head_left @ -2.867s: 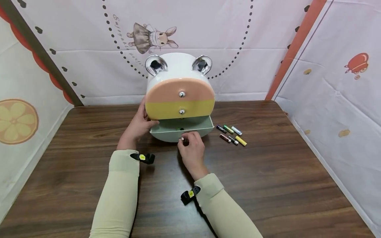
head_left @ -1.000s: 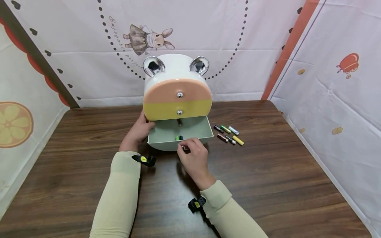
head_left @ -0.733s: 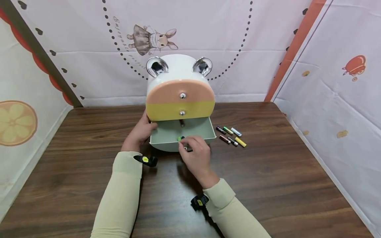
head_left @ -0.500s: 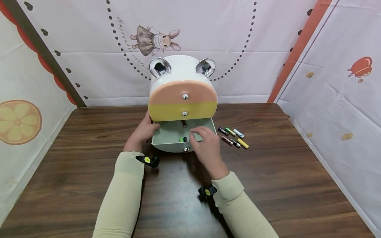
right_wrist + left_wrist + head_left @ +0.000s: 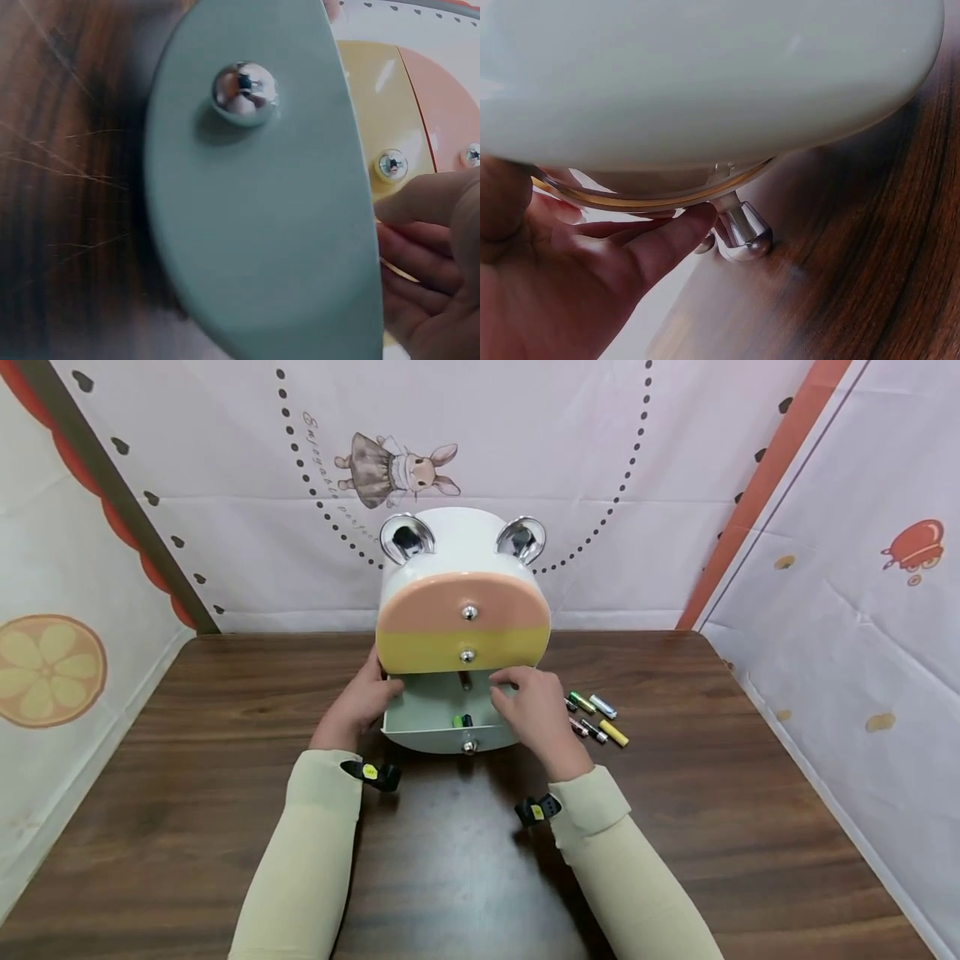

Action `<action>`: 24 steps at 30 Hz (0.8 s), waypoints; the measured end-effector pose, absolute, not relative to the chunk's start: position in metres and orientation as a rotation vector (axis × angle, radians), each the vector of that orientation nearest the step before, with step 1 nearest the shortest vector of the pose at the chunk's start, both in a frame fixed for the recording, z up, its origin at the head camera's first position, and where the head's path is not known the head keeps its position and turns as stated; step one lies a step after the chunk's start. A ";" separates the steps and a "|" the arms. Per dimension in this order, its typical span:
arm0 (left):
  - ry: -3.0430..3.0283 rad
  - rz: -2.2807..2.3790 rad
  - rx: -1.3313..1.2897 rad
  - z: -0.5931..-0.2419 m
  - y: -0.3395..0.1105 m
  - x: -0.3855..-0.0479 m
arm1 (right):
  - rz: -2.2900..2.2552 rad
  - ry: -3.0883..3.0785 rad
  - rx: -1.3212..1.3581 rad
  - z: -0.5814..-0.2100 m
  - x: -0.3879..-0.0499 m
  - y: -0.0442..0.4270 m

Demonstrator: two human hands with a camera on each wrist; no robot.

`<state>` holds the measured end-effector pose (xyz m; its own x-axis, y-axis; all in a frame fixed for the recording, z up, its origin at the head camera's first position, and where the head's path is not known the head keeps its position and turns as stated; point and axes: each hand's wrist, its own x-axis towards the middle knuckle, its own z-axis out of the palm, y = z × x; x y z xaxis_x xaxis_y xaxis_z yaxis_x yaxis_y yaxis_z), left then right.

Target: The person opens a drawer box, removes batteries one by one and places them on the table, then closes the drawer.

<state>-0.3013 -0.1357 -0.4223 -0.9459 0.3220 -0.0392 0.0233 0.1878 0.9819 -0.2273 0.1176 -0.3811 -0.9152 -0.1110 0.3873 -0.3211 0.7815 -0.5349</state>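
Note:
A small frog-shaped drawer cabinet (image 5: 459, 547), white with silver eyes, stands at the back of the table. Its light-green bottom drawer (image 5: 420, 706) is pulled out. Inside lie a green battery (image 5: 457, 722) and a dark one (image 5: 468, 720); a brownish rod-like thing (image 5: 465, 681) shows farther back. My left hand (image 5: 363, 697) holds the cabinet's left side, thumb by the drawer edge; fingers behind it are partly hidden. My right hand (image 5: 536, 706) hovers over the drawer's right end, fingers loosely bent, nothing visible between them. In the right wrist view the drawer front (image 5: 262, 195) hides part of its fingers.
Several loose batteries (image 5: 613, 732) lie on the brown wooden table (image 5: 465, 860) just right of the drawer, some partly covered by my right hand. Peach and yellow drawers (image 5: 420, 650) above are closed. A printed cloth (image 5: 585, 427) hangs behind.
The green drawer has come farther out, revealing the batteries inside. My right hand has let go of its knob and moved right and up. The left hand stays at the cabinet.

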 end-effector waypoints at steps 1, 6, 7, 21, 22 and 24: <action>2.226 1.839 0.337 -0.422 -0.136 -0.301 | 0.880 -2.666 0.336 -0.379 -0.230 0.117; 2.222 1.855 0.354 -0.421 -0.136 -0.301 | 0.862 -2.814 0.366 -0.372 -0.241 0.113; 2.223 1.854 0.356 -0.421 -0.136 -0.300 | 0.860 -2.837 0.374 -0.372 -0.243 0.112; 2.263 1.842 0.373 -0.424 -0.136 -0.301 | 0.839 -3.090 0.465 -0.374 -0.259 0.100; 2.264 1.842 0.373 -0.424 -0.136 -0.301 | 0.829 -3.115 0.465 -0.374 -0.260 0.098; 2.259 1.841 0.359 -0.423 -0.136 -0.302 | 0.791 -3.164 0.466 -0.375 -0.261 0.096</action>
